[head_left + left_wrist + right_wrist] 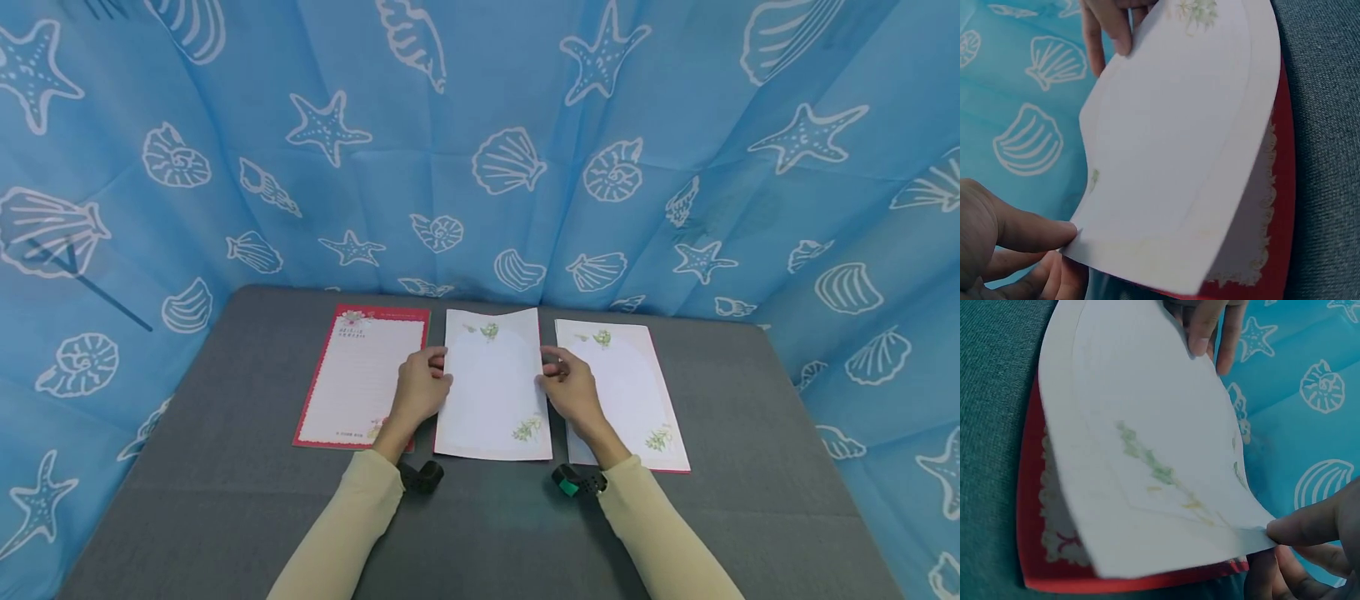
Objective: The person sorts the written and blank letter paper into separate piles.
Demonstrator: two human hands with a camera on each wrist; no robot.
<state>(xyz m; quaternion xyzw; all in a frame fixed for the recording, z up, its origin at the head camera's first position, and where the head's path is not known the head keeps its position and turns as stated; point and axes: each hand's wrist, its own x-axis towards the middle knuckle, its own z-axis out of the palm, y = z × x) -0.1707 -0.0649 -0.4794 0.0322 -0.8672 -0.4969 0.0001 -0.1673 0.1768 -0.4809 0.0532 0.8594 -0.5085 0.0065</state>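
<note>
A white sheet of letter paper with green leaf prints lies in the middle, between both hands. My left hand pinches its left edge, thumb on top and fingers underneath. On the opposite edge, my right hand pinches the paper the same way. Both wrist views show the sheet bowed, its near edge lifted off a red-bordered sheet below. That lower sheet has a scalloped pale inner edge and is mostly covered.
To the left lies a red-bordered lined sheet, partly behind the left hand. Another leaf-printed white sheet lies right, with red showing along its edge. A grey cloth covers the table, and a blue shell-patterned curtain hangs behind.
</note>
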